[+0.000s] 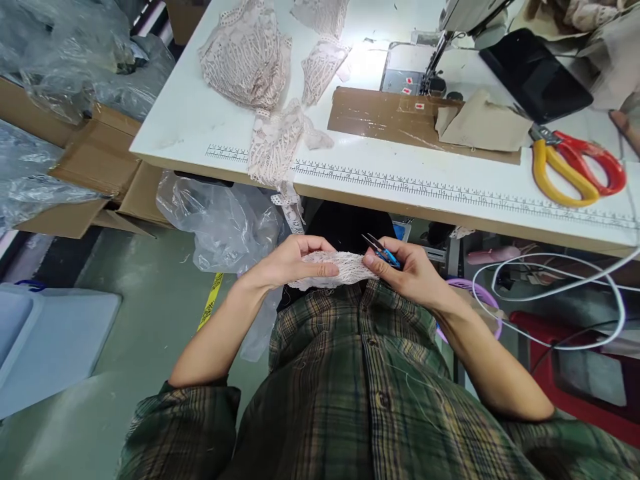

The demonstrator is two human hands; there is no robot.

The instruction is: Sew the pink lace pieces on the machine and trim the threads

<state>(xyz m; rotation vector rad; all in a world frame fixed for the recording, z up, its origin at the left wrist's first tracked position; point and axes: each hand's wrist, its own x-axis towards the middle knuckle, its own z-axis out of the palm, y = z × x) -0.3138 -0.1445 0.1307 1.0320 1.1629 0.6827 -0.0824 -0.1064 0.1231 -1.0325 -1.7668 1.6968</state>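
My left hand (pixel 295 263) pinches one end of a small pale pink lace piece (pixel 345 267), held in front of my plaid shirt below the table edge. My right hand (pixel 407 270) grips the other end of the lace together with small blue-handled thread snips (pixel 383 253), blades pointing up and left. On the white sewing table (pixel 200 113) above, more pink lace pieces (pixel 260 73) lie in a loose heap, one strip hanging over the front edge.
A sewing machine (pixel 450 40) stands at the back with a brown cardboard sheet (pixel 395 117) and beige fabric before it. Red and yellow scissors (pixel 575 163) and a black tablet (pixel 535 73) lie right. Plastic bags, cardboard boxes and white cables sit around the floor.
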